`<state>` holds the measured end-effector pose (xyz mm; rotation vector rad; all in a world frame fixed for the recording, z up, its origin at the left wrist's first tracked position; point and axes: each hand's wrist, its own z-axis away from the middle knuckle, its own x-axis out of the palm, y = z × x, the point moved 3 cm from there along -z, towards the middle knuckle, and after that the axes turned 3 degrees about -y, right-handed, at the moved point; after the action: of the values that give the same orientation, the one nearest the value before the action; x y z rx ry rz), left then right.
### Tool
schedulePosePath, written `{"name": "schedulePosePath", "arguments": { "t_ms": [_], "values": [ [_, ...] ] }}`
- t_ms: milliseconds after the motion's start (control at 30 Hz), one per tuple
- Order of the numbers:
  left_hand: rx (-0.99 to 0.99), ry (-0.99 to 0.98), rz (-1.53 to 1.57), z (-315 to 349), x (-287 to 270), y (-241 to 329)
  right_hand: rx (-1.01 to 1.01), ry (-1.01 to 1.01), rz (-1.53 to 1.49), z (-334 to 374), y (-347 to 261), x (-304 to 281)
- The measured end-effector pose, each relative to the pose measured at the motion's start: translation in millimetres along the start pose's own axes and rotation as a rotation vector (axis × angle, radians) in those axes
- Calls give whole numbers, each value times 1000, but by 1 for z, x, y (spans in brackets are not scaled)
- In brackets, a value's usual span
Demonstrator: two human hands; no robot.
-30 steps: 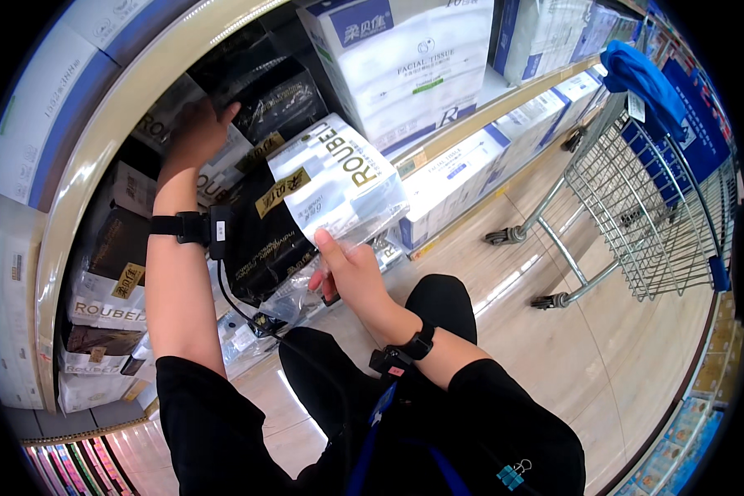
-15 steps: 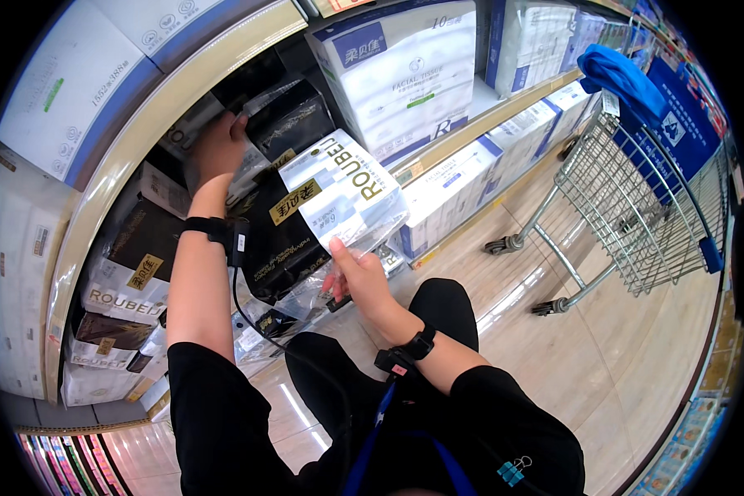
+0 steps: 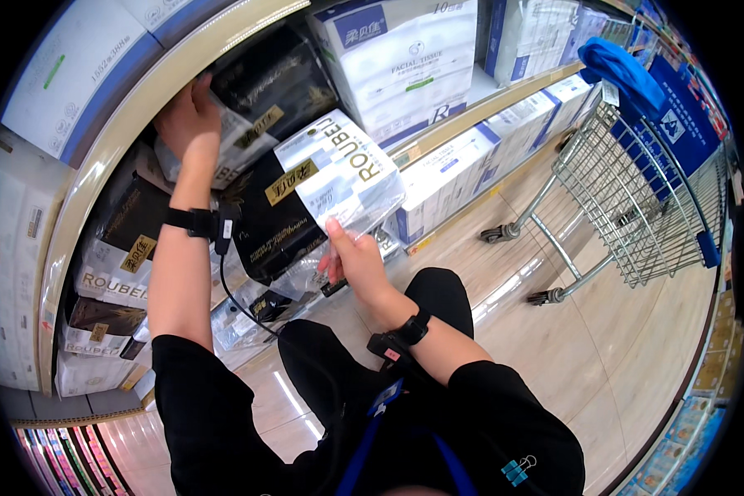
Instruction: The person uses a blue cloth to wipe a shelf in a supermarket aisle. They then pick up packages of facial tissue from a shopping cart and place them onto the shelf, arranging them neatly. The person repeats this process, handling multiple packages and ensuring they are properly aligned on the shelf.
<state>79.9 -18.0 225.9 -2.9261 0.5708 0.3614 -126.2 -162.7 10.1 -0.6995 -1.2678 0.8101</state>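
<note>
At the shelf (image 3: 442,131), over its front edge, my right hand (image 3: 354,256) held the front pack (image 3: 277,217), black and white in clear film, by its near corner. The thumb lay on top and the fingers curled underneath, narrowed on the wrap, probably because the loose film there gave an easy pinch. That corner jutted outward; how much of the weight the shelf bore I could not tell, though the hand seemed placed to stop that end slipping.

Deeper in, beneath the edge of the upper shelf (image 3: 124,120), my left hand (image 3: 192,124) was at the left end of the back pack (image 3: 281,78), another black and white one. Its fingers were bent and partly hidden, so I could not tell whether they gripped or only touched; the end was perhaps the part easiest to reach in so tight a gap.

To the left, more packs (image 3: 116,236) were stacked one on another, likely to use the height. A tall white pack (image 3: 405,70) stood just right of the back pack, near the shelf's front edge. The cart (image 3: 636,198) stood on the floor (image 3: 546,355), well apart, a blue cloth (image 3: 624,74) at its handle.
</note>
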Motion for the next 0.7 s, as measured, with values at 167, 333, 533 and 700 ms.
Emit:
{"name": "schedulePosePath", "arguments": {
  "t_ms": [167,333,533,700],
  "values": [
    [-74,-123,-120,-22,-2,-3,-9,-3,14,-11,-9,17],
    [14,-149,-97,-30,-11,7,-49,2,55,-39,-4,21],
    [20,-133,-223,-26,1,-8,50,2,89,-65,-6,35],
    [95,-175,-269,-24,6,-11,103,-21,110,-72,-5,39]
  ]
}}
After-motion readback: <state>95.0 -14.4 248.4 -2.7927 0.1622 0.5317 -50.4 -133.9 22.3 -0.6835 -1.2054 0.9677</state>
